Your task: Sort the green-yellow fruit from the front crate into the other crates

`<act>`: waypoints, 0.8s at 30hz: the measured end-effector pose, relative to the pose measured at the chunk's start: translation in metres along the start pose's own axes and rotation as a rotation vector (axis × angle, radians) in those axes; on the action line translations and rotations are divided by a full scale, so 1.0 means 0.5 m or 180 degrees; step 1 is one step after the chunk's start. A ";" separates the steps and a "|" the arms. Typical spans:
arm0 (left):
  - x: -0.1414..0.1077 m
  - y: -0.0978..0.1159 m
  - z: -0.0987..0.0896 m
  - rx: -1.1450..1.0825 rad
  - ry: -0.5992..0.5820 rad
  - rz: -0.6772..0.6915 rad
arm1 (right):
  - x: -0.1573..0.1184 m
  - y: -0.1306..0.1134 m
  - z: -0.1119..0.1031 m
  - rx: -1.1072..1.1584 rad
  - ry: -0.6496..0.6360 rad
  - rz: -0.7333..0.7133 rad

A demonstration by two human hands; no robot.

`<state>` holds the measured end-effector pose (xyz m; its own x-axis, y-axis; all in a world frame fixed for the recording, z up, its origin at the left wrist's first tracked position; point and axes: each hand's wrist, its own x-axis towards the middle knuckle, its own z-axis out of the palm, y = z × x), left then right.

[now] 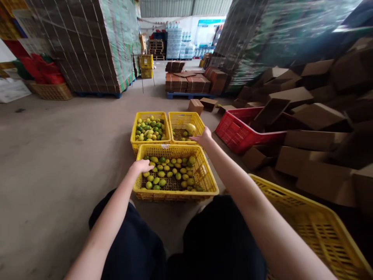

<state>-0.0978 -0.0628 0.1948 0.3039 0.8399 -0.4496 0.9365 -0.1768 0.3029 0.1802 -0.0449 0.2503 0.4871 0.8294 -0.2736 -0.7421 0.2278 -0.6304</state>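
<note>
A yellow plastic crate stands in front of my knees, with green and yellow lemons spread over its floor. My left hand reaches over its left side, fingers stretched toward the fruit; whether they touch a lemon I cannot tell. Behind it, on the right, is a second yellow crate with a few lemons and one larger pale yellow fruit. Over that crate's near right corner, my right hand is open, fingers extended leftward and holding nothing visible. A third yellow crate, at back left, is full of green and yellow lemons.
Beside my right arm stands another yellow crate. A red crate and a heap of cardboard boxes fill the right side. Flattened cartons lie on a blue pallet ahead. Tall wrapped stacks flank the aisle.
</note>
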 end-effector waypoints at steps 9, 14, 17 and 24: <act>0.052 -0.015 0.070 -0.0377 -0.0255 -0.0114 | -0.113 0.024 -0.154 -0.0688 0.0151 0.1363; 0.084 -0.043 0.157 -0.0843 -0.0472 -0.0497 | -0.145 0.007 -0.158 -0.0678 -0.0183 0.1520; 0.115 -0.060 0.211 -0.1253 -0.0363 -0.0772 | -0.153 -0.006 -0.157 -0.0542 -0.0055 0.1597; 0.241 -0.076 0.316 -0.3188 0.0381 -0.0791 | -0.169 -0.017 -0.170 -0.0161 -0.0235 0.1766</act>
<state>-0.0691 -0.0361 -0.0037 0.0515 0.8495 -0.5251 0.3794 0.4698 0.7971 0.1845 -0.1603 0.2173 -0.0050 0.8520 -0.5236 -0.8540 -0.2760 -0.4411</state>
